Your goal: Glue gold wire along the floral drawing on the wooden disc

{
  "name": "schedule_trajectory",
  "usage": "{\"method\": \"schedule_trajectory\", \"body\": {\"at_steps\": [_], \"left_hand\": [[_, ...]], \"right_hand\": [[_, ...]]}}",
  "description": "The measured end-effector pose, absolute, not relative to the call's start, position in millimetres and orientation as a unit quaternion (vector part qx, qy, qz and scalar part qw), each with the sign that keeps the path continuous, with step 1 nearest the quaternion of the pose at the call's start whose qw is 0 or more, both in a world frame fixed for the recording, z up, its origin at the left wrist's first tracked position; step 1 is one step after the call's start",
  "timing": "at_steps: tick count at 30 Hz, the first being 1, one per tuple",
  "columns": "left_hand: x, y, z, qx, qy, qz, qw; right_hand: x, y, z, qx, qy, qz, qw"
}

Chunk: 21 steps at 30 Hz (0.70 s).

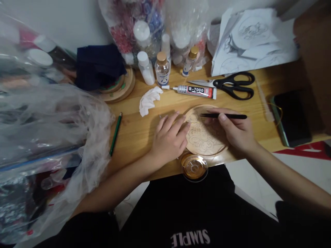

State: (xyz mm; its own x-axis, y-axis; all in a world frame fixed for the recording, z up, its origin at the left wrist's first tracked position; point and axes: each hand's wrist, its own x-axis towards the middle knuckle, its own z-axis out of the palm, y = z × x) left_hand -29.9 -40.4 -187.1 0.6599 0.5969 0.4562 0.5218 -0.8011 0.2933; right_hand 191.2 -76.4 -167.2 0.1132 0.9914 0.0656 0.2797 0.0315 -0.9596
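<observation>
A round wooden disc [203, 137] with a flower pattern drawn on it lies on the table in front of me. My right hand [236, 132] grips black tweezers [230, 116], whose tips point left over the upper part of the disc. My left hand [170, 137] lies with its fingers apart at the disc's left edge, holding nothing that I can see. Just below the disc, at the table's front edge, is a clear spool of gold-coloured wire [194, 167]. Whether the tweezers hold anything is too small to tell.
Behind the disc lie a B-7000 glue tube [196, 91], black scissors [234, 84] and a crumpled tissue [150, 100]. Small bottles [162, 70] stand farther back. A green pencil [116, 134] and plastic bags [88, 137] are left, a phone [292, 117] right, paper drawings [253, 41] behind.
</observation>
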Motion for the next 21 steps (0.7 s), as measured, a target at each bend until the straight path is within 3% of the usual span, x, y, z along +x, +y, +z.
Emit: {"method": "schedule_trajectory", "body": {"at_steps": [7, 15, 21], "left_hand": [[-26, -42, -183, 0.91, 0.329, 0.243, 0.066], [-28, -42, -184, 0.916, 0.321, 0.221, 0.093], [-26, -42, -182, 0.918, 0.322, 0.225, 0.063]], "right_hand": [[184, -84, -155, -0.636, -0.611, 0.229, 0.413], [175, -84, -150, -0.678, -0.579, 0.256, 0.372], [172, -79, -139, -0.648, -0.671, 0.165, 0.321]]}}
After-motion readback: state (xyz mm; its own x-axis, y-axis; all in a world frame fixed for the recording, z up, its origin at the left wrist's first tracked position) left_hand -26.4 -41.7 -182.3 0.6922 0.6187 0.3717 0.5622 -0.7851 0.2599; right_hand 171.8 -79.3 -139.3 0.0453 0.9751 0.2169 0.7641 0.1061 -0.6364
